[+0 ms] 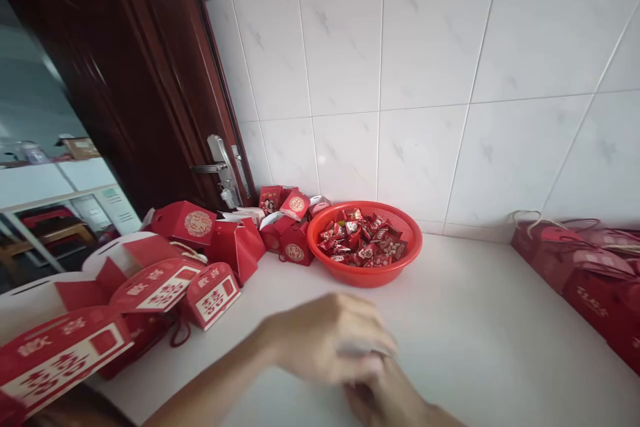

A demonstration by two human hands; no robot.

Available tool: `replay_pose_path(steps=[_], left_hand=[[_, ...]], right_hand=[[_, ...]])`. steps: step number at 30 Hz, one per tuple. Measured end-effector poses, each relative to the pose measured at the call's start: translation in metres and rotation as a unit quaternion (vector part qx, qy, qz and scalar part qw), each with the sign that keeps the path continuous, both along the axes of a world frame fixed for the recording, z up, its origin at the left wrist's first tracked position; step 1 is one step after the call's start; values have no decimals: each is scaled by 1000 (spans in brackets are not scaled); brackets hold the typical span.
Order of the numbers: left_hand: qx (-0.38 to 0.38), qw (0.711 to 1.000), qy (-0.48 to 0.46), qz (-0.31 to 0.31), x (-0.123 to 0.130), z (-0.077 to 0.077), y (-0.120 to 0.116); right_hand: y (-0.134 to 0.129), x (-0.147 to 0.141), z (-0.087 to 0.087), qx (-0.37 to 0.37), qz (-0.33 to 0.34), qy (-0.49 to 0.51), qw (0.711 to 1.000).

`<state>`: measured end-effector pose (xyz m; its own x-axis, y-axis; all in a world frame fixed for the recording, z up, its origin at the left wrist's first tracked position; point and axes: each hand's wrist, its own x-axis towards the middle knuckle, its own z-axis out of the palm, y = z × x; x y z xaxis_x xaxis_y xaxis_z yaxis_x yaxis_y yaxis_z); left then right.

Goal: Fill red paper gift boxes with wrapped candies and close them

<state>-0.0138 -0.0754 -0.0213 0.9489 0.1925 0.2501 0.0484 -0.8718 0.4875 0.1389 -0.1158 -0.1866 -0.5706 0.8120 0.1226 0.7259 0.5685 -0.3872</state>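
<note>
My left hand (333,340) reaches in from the lower left over the white tabletop, its fingers bent and held together over my right hand (395,390). Both hands are smeared by motion. A greyish patch and a small dark reddish patch show between and under them, too blurred to name. My right hand's fingers are mostly hidden behind the left. Just beyond the hands stands a red plastic colander (367,277) holding many small red wrapped candies (363,240).
Red gift boxes with white labels (217,297) crowd the left side, several with open tops. Smaller red boxes (295,240) are piled beside the colander. More red boxes with cord handles (590,293) line the right edge. Behind are a tiled wall (420,67) and a dark wooden door (135,80).
</note>
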Motion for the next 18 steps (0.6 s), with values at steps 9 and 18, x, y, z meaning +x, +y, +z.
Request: replay_pose_path(steps=[9,18], left_hand=[[97,852,-81,508,-80,0,138],[117,795,63,592,-88,-19,153]], right_hand=[[0,-3,-15,-20,-43,171,984],[3,-2,-12,-90,-58,239,965]])
